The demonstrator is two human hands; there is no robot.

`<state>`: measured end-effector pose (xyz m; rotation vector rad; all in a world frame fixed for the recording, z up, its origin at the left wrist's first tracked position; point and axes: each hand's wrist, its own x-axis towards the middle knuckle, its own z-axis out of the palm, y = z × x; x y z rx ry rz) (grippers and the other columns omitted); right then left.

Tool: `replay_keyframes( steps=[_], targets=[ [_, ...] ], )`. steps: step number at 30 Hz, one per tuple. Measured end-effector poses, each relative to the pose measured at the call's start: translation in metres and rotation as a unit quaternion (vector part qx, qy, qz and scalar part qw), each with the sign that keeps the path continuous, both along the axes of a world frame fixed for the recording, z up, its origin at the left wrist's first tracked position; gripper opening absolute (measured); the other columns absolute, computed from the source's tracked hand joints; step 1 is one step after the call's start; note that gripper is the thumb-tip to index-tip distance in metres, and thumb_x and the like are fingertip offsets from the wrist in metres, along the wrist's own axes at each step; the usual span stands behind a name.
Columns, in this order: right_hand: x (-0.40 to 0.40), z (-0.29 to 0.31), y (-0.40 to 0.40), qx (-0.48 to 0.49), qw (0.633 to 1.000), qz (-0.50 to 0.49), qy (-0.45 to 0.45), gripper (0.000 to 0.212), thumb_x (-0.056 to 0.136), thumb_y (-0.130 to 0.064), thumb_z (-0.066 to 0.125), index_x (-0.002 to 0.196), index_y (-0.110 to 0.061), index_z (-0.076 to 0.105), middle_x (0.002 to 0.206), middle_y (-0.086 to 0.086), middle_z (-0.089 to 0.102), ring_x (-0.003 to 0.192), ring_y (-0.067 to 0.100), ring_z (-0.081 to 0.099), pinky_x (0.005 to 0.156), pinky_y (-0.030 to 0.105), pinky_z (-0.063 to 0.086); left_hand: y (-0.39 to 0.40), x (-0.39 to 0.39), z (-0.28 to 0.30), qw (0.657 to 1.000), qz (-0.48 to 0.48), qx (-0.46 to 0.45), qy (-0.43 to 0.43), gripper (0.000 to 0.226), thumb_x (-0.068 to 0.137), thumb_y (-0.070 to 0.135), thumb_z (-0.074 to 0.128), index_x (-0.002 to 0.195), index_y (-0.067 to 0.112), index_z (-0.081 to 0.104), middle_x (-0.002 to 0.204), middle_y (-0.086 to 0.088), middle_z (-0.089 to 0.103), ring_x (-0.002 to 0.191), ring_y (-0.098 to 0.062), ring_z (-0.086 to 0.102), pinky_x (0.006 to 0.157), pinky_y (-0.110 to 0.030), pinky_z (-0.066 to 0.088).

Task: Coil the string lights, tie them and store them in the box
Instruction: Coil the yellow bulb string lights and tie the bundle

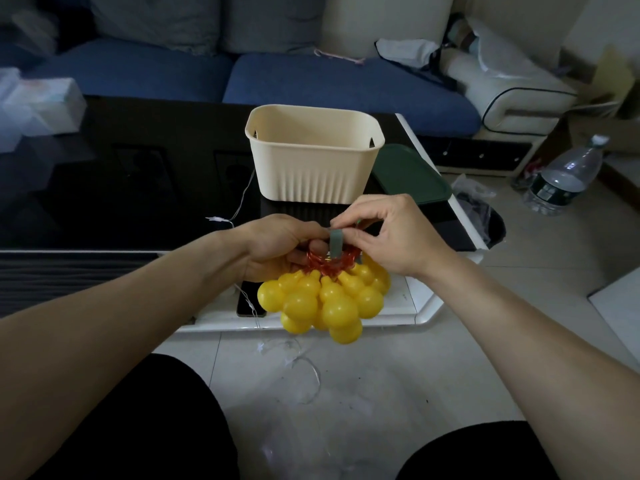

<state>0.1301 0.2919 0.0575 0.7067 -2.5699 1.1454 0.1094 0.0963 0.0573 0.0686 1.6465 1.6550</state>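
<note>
While the clear lead wire [242, 199] trails off across the black coffee table [138, 188] on the left, I'm mid-tie, so coiling looks done. Left hand [277, 245] is clenched round the red coiled wire [329, 265] of the string lights, holding the bundle in the air just past the table's near edge. Yellow gourd-shaped bulbs [322, 303] hang in a cluster below it. Grey-green strap [335, 242] is looped over the coil, between both hands. Right hand [391, 233] pinches the strap's upper end with thumb and fingertips. Can't tell if the strap is fastened yet. Next move, my guess: pull the strap snug, close it on itself, without letting the coil spread. Then lift forward into the cream box [313, 157], which stands open-topped on the table just behind my hands. Dark green lid [412, 174] lies beside it on the right. Loose clear wire [304, 372] on the floor may still need gathering.
</note>
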Motion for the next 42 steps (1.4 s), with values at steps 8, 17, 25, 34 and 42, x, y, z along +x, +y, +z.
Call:
replay_keyframes(
  steps=[8,17,25,34,42],
  targets=[
    [0.001,-0.002,-0.004,0.011,0.999,-0.021,-0.048,0.005,0.093,-0.018,0.071,0.094,-0.019,0.076,0.089,-0.010,0.074,0.085,0.006,0.069,0.077,0.029,0.057,0.001,0.001,-0.001,1.000,0.023,-0.015,0.003,0.038,0.099,0.019,0.048,0.061,0.016,0.051,0.051,0.005,0.043,0.045,-0.007,0.024,0.052,-0.024,0.019],
    [0.003,0.002,-0.005,0.027,0.997,-0.013,-0.068,0.010,0.085,-0.020,0.079,0.087,-0.022,0.070,0.085,-0.010,0.070,0.081,0.008,0.067,0.073,0.024,0.054,0.004,0.004,-0.002,0.999,-0.001,-0.035,0.030,0.058,0.099,0.020,0.047,0.041,0.018,0.055,0.048,0.007,0.040,0.048,-0.008,0.022,0.052,-0.024,0.021],
    [0.004,0.003,-0.003,0.053,0.996,-0.030,-0.070,0.009,0.088,-0.016,0.075,0.088,-0.010,0.069,0.081,-0.001,0.071,0.074,0.016,0.067,0.070,0.041,0.057,0.006,0.000,-0.006,0.999,0.031,-0.035,0.025,0.023,0.097,0.015,0.052,0.081,0.007,0.066,0.053,0.003,0.048,0.049,-0.008,0.042,0.060,-0.022,0.035],
    [0.003,-0.004,-0.006,-0.017,0.993,-0.061,-0.100,0.016,0.088,-0.015,0.075,0.077,-0.011,0.065,0.071,0.005,0.072,0.067,0.026,0.071,0.068,0.049,0.059,0.003,0.001,0.000,1.000,0.008,-0.030,0.002,0.023,0.096,0.015,0.051,0.080,0.004,0.064,0.051,0.002,0.051,0.063,-0.012,0.049,0.078,-0.027,0.045],
    [0.008,-0.016,-0.012,-0.186,0.966,-0.053,-0.174,0.013,0.083,-0.019,0.075,0.072,-0.019,0.070,0.069,-0.002,0.064,0.068,0.010,0.058,0.067,0.029,0.047,-0.002,0.004,0.002,0.998,-0.051,-0.004,0.037,0.042,0.097,0.012,0.051,0.058,0.012,0.067,0.062,-0.004,0.053,0.068,-0.013,0.055,0.076,-0.025,0.051]
  ],
)
